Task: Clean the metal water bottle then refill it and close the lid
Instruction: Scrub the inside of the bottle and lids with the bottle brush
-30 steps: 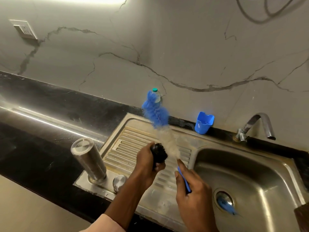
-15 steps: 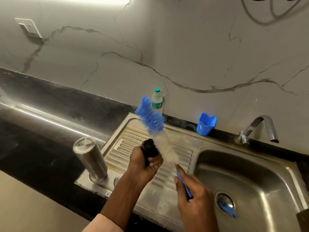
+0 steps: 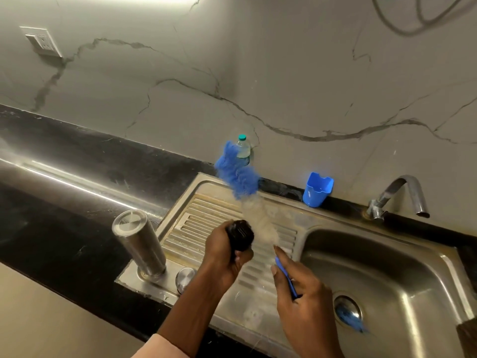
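Steel bottle (image 3: pixel 140 242) stands left of left hand (image 3: pixel 227 257).

You see a small plastic bottle (image 3: pixel 243 148) with a green cap at the marble wall, a blue cup (image 3: pixel 317 189) near it, and a wall socket (image 3: pixel 42 43) far left.

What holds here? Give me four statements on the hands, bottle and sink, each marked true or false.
1. The steel metal water bottle stands upside down on the steel sink's drainboard. True.
2. The left hand holds the blue-and-white bottle brush. False: it grips a black lid; the right hand holds the brush.
3. Water runs from the chrome tap. False: none shows.
4. A blue plastic cup stands against the wall. True.
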